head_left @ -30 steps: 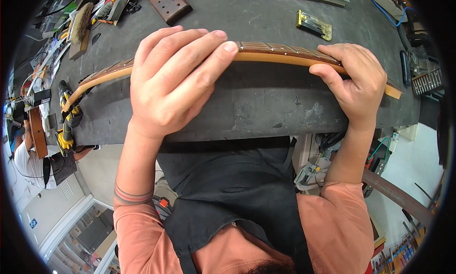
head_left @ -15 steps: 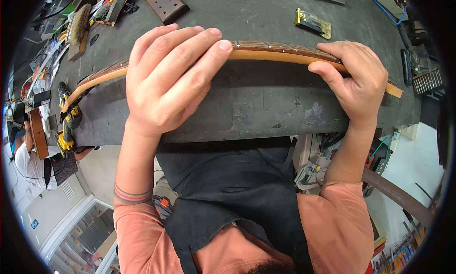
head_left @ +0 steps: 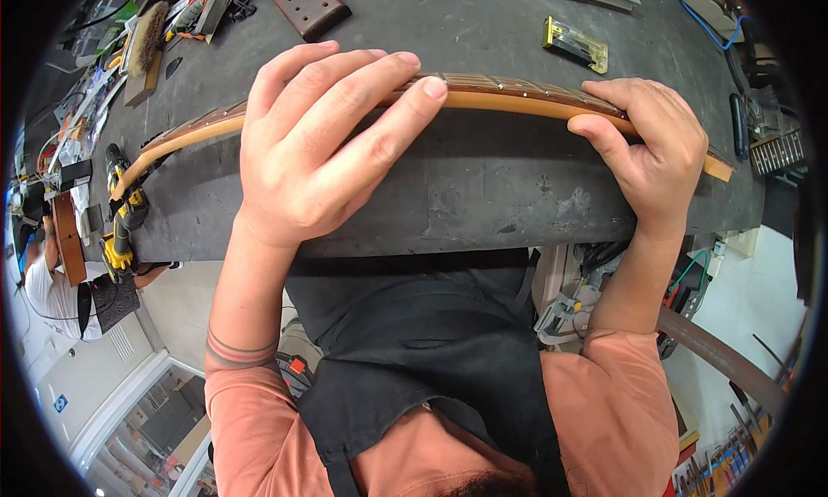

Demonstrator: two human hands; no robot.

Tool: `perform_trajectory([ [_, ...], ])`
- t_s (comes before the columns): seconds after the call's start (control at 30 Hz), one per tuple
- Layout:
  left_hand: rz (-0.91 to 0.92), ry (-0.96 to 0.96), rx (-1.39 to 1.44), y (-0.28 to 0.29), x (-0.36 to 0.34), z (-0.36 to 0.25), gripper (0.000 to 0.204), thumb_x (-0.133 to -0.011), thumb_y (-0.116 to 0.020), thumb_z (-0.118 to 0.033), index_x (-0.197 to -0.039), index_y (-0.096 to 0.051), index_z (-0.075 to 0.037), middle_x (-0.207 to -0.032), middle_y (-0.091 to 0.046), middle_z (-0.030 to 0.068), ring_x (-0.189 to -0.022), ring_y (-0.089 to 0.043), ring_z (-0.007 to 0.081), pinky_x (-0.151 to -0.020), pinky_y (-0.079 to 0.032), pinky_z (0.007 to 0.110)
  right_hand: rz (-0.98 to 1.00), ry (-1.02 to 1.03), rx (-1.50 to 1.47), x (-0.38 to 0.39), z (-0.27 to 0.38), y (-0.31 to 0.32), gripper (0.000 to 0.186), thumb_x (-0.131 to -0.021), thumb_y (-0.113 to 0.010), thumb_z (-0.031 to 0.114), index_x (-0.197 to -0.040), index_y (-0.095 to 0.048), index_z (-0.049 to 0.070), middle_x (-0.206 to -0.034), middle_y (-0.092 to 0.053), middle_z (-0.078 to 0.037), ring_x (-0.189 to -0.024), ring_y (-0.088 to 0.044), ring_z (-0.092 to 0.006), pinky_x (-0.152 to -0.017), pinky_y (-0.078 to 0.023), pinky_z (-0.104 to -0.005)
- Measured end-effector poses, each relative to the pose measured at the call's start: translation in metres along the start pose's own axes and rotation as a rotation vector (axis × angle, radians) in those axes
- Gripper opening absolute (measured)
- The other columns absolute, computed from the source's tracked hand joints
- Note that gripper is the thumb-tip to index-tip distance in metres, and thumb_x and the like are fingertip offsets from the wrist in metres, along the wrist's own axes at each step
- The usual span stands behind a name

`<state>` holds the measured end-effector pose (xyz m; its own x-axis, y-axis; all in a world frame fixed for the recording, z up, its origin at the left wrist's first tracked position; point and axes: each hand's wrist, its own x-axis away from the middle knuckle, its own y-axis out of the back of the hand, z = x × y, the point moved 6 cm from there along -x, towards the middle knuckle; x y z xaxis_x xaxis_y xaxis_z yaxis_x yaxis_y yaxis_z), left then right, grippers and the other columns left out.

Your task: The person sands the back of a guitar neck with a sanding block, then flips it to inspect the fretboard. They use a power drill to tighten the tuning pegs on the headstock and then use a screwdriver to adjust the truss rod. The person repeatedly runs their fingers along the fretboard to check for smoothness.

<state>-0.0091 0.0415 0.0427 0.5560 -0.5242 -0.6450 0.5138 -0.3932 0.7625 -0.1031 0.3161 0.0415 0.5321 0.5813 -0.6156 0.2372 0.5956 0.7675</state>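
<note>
A guitar neck [head_left: 509,100], with a brown fretted board over pale yellow wood, stretches sideways across the dark bench, bowed in this lens view. My left hand [head_left: 315,148] lies over its middle-left part, fingers curved across it and thumb hidden. My right hand [head_left: 647,143] grips the right part, thumb on the near side and fingers over the top. The neck's left end reaches a yellow-and-black power tool [head_left: 121,251] at the bench's left edge.
The workbench [head_left: 492,204] also holds a perforated wooden block [head_left: 302,6], a small yellow-black tool [head_left: 573,44], a brush [head_left: 148,40], cluttered tools at left and a fretted piece [head_left: 776,152] at right. Another person [head_left: 56,299] is at the lower left.
My left hand slid slightly left, then back rightward past where it was a second ago. My right hand and the neck shifted a little to the right.
</note>
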Motion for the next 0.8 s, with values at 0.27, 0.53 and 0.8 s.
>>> perform_trajectory([
  [0.27, -0.017, 0.002, 0.007, 0.000, -0.001, -0.001, 0.048, -0.087, -0.081, -0.001, -0.134, -0.086, -0.009, -0.123, -0.087, 0.0137, -0.109, -0.084, 0.0325, -0.104, -0.063, 0.051, -0.013, 0.006, 0.004, 0.000, 0.002, 0.000, 0.048, -0.082, -0.101, 0.050, -0.094, -0.086, 0.006, -0.086, -0.083, -0.007, -0.075, -0.077, -0.0277, -0.076, -0.061, -0.0390],
  [0.53, -0.008, -0.012, -0.002, 0.001, 0.008, -0.017, 0.040, -0.091, -0.085, -0.011, -0.132, -0.086, -0.012, -0.125, -0.087, 0.0133, -0.110, -0.084, 0.0316, -0.101, -0.064, 0.049, -0.007, 0.017, -0.003, 0.011, 0.013, 0.005, 0.053, -0.077, -0.103, 0.048, -0.103, -0.084, 0.006, -0.096, -0.085, -0.007, -0.086, -0.081, -0.0303, -0.080, -0.062, -0.0408],
  [0.8, 0.076, 0.023, 0.067, 0.009, 0.035, -0.037, 0.034, -0.093, -0.088, -0.010, -0.127, -0.084, -0.009, -0.129, -0.087, 0.0141, -0.120, -0.082, 0.0344, -0.101, -0.065, 0.051, 0.001, -0.037, -0.050, 0.045, 0.023, 0.003, 0.067, -0.072, -0.106, 0.047, -0.121, -0.083, 0.007, -0.120, -0.087, -0.010, -0.104, -0.081, -0.0334, -0.089, -0.060, -0.0433],
])
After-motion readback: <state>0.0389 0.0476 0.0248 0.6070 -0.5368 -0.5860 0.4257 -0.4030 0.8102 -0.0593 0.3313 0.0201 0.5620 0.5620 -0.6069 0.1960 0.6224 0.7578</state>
